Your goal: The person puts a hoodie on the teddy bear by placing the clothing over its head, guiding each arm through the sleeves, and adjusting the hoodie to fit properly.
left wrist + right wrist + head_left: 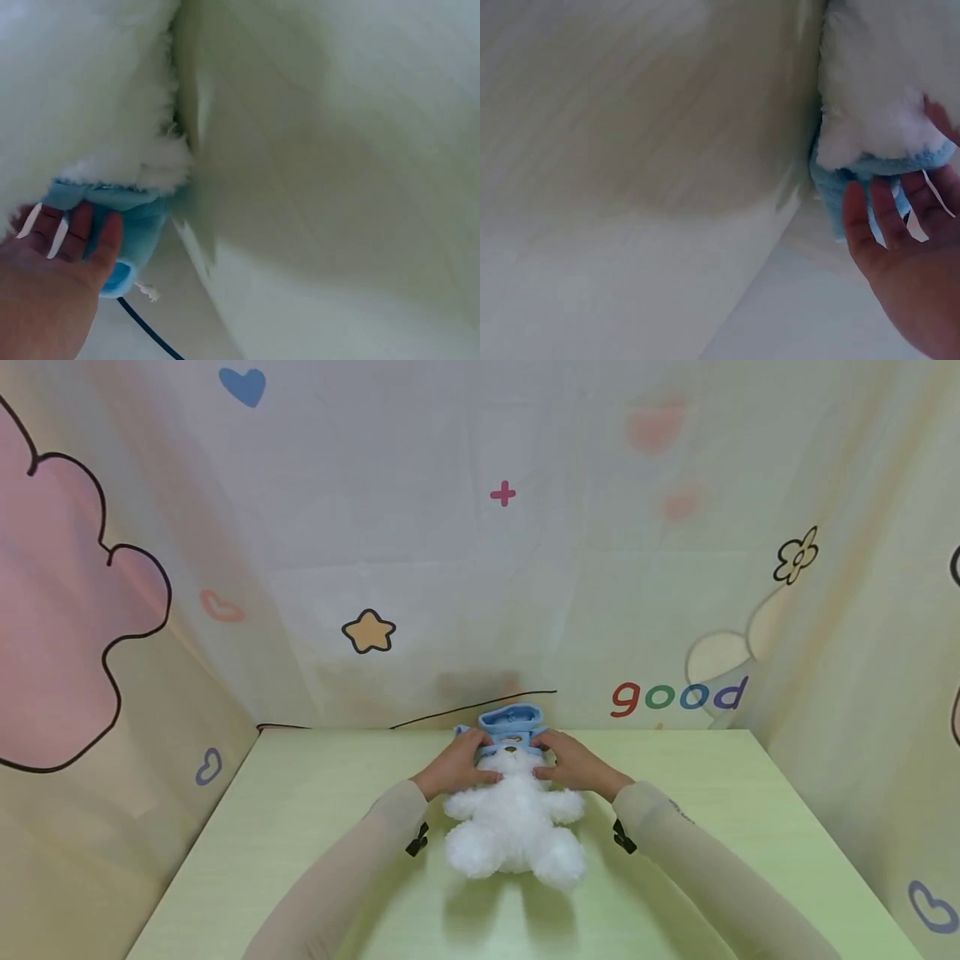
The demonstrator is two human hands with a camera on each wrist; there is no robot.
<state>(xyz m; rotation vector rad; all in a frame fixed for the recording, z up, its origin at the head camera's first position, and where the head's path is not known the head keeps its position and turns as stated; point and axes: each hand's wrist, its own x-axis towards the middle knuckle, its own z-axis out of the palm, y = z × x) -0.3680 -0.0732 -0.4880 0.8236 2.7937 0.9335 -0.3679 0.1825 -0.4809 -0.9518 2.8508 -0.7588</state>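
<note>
A white plush bear lies on its back on the table, legs toward me. A small light-blue toy shirt with short sleeves and a wide collar covers the top of its head; the dark nose shows just below the hem. My left hand grips the shirt at the left of the head, thumb on the white fur. On the other side my right hand holds the shirt likewise, its thumb against the bear's cheek. Curved fingers reach the blue hem in the left wrist view and the blue cloth in the right.
The pale green table ends at a printed curtain just behind the shirt. More curtain stands along both sides. Dark clips hang below the sleeves at both wrists.
</note>
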